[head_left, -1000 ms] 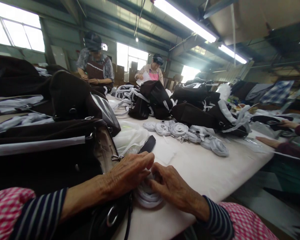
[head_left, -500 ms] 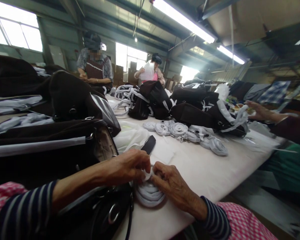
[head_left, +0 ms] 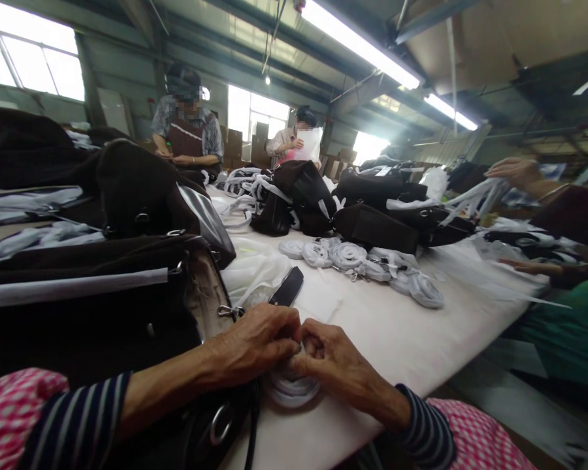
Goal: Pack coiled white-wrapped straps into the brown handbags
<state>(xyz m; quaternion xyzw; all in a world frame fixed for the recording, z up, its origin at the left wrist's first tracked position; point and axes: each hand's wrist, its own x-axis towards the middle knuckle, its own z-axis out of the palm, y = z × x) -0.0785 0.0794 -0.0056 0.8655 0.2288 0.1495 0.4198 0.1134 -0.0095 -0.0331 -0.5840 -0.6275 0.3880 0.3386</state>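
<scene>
"So, what are my fingers doing?"

"Your left hand [head_left: 257, 339] is curled, thumb and forefinger drawn close together at the top of the coil of white strap [head_left: 294, 395]. Whether they pinch its end, I can't tell; the tips are partly hidden."

"And the right?"

"Your right hand [head_left: 340, 365] faces it, fingers bent inward and thumb over the coil. What those tips grip is hidden as well."

"Where does the coil sit?"

"Flat on the bench [head_left: 402, 333], near the edge closest to you, under both your hands. Just left of it, at that same edge, is a black bag with a metal ring [head_left: 221, 424]. Beyond your left wrist lies an open dark bag [head_left: 102, 320], a metal clasp [head_left: 228, 311] by its mouth. Ahead of your knuckles you have a black strip [head_left: 288, 286]."

"Farther out?"

"A row of wound white straps [head_left: 347, 254] runs across the middle of the bench, with dark bags [head_left: 375, 225] piled behind. Toward the right edge, a co-worker's hand [head_left: 517, 173] lifts white bands [head_left: 485, 196]. Past the far edge, one person wears a brown apron [head_left: 186, 140]; another holds a white sheet [head_left: 310, 143]."
</scene>
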